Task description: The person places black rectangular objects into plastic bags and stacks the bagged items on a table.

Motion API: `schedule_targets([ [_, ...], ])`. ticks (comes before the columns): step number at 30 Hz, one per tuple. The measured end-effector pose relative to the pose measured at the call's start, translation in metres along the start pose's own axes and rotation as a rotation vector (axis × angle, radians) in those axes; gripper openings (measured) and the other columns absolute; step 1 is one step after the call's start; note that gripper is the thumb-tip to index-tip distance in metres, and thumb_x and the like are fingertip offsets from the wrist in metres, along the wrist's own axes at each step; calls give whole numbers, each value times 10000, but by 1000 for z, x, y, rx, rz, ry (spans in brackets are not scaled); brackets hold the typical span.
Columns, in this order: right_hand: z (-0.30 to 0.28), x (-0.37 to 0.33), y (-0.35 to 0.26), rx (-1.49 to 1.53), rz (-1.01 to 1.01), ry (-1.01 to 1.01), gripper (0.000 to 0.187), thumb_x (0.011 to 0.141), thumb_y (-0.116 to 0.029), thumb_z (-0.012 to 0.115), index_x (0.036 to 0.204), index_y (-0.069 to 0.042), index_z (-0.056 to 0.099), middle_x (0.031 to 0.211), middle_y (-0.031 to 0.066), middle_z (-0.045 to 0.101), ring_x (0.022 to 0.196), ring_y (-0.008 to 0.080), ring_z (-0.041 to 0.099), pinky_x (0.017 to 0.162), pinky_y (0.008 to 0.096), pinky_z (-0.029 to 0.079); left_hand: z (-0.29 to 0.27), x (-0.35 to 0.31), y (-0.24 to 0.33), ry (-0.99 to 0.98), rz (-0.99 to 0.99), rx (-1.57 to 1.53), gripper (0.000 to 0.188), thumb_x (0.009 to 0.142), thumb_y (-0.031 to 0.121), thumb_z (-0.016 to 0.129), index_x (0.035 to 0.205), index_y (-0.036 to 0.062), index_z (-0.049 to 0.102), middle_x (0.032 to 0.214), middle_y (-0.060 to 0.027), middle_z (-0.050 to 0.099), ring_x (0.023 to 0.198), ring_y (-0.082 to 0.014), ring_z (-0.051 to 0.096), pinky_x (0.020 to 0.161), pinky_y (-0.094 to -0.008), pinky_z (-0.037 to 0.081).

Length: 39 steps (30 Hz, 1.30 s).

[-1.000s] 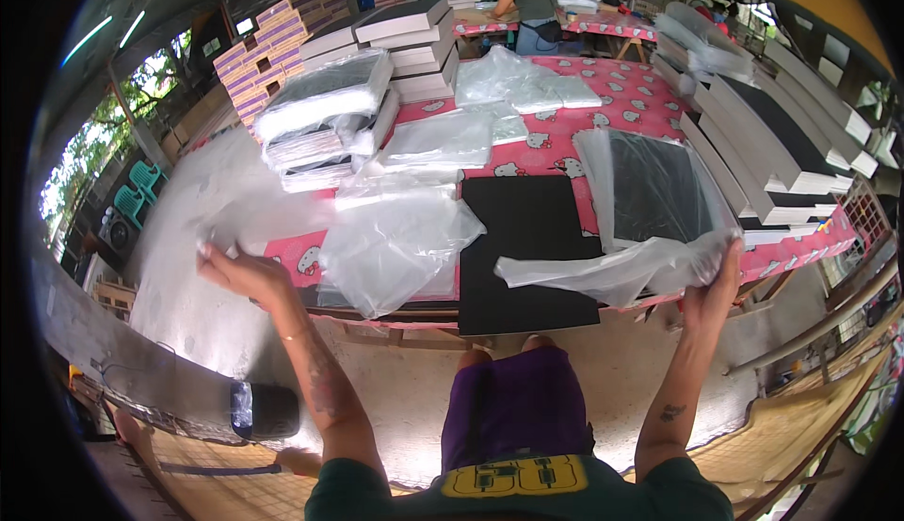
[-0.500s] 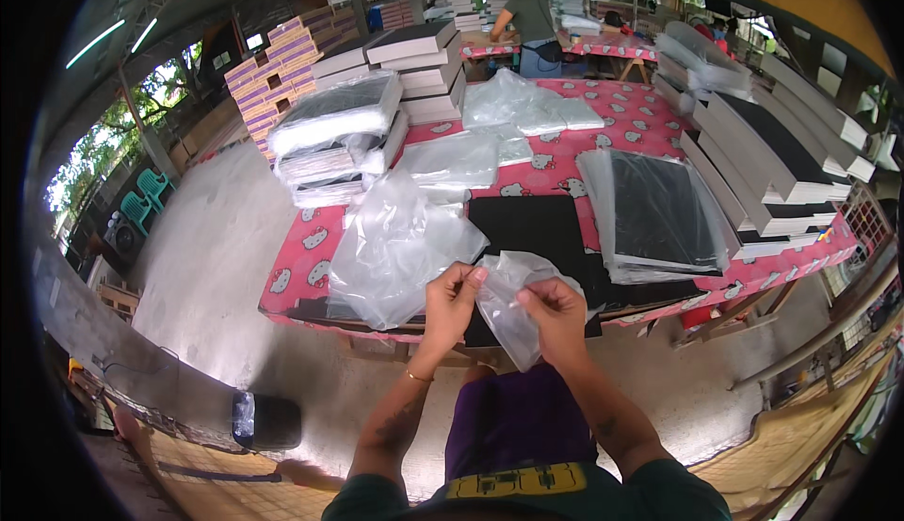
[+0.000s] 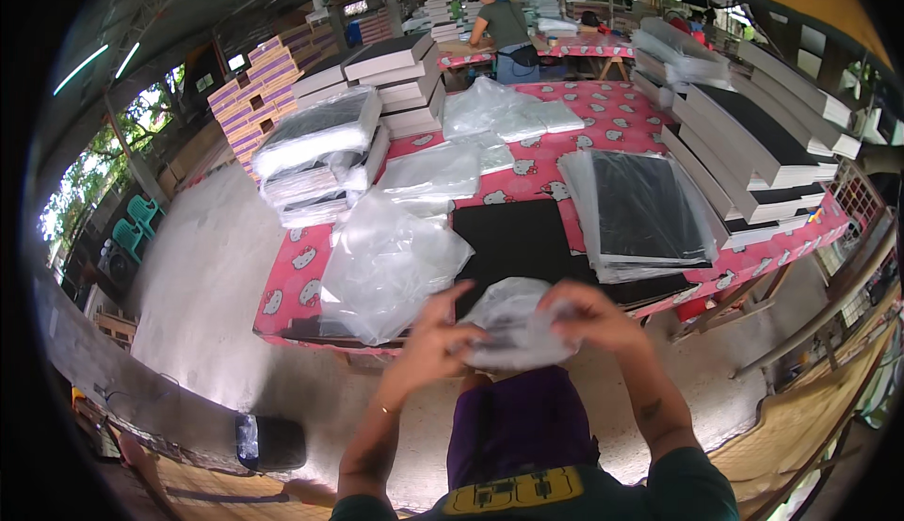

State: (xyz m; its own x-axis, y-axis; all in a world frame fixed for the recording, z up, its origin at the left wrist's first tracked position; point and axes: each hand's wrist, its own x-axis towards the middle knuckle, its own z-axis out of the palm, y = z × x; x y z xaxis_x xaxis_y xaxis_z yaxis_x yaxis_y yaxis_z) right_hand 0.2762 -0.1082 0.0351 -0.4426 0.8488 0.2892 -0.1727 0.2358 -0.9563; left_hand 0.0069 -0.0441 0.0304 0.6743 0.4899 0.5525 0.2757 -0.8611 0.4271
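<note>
A clear plastic bag (image 3: 513,319) hangs crumpled and puffed out between my hands, above the near table edge. My left hand (image 3: 428,347) holds its left side, with the thumb against the plastic and the index finger raised away. My right hand (image 3: 598,319) grips the opposite side with bent fingers; both hands are somewhat smeared by motion. Just beyond the bag lies a flat black sheet or board (image 3: 513,239). A loose heap of clear plastic bags (image 3: 391,262) is left of it. To the right sits a stack of black sheets in clear plastic (image 3: 645,215).
The table has a pink patterned cover (image 3: 612,126). Plastic-wrapped stacks (image 3: 320,135) stand at its left, and thick black-topped blocks (image 3: 744,144) at its right. More plastic bags (image 3: 499,112) lie farther back. Another person (image 3: 508,32) works at a far table. A dark bin (image 3: 270,441) stands on the floor.
My hands have moved apart from a close pinch on the bag. The bag has gone from hanging narrow and folded to spread and puffed out. The view has shifted slightly.
</note>
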Motion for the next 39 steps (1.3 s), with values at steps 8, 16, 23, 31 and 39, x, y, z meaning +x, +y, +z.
schedule_targets([
  [8, -41, -23, -37, -1550, 433, 416, 676, 848, -633, 487, 775, 10, 683, 842, 224, 604, 870, 389, 621, 755, 445, 498, -15, 15, -15, -12, -132, 517, 397, 826, 349, 659, 890, -43, 645, 898, -217, 638, 783, -386, 628, 870, -447, 449],
  [16, -73, -63, 17, 234, 38, 155, 461, 886, -458, 543, 884, -17, 676, 870, 86, 631, 808, 198, 593, 709, 349, 481, -20, -2, -14, -71, -264, -1151, 436, 833, 353, 671, 1066, 1, 564, 911, -86, 652, 900, -203, 633, 755, -311, 494],
  [23, -53, -57, 34, -159, 264, -202, 185, 849, -225, 688, 857, -41, 671, 835, 46, 650, 792, 117, 599, 707, 280, 478, -16, 11, 0, 142, -407, -1510, 305, 926, 343, 592, 903, 40, 556, 790, -60, 618, 667, -125, 577, 587, -292, 484],
  [31, -41, -62, 53, -34, 384, -170, 320, 891, -312, 633, 1062, -43, 606, 838, 24, 608, 796, 75, 580, 758, 228, 461, -1, -7, -3, 155, -551, -1403, 292, 940, 312, 561, 831, 44, 606, 823, -52, 662, 884, -136, 621, 797, -289, 494],
  [39, -64, -102, 75, 496, 80, -23, 288, 886, -259, 571, 1095, -63, 540, 1004, 139, 606, 983, 321, 612, 930, 500, 456, 15, -92, -45, 176, -609, -1163, 297, 868, 320, 598, 928, 29, 582, 783, -125, 629, 715, -239, 645, 712, -393, 541],
])
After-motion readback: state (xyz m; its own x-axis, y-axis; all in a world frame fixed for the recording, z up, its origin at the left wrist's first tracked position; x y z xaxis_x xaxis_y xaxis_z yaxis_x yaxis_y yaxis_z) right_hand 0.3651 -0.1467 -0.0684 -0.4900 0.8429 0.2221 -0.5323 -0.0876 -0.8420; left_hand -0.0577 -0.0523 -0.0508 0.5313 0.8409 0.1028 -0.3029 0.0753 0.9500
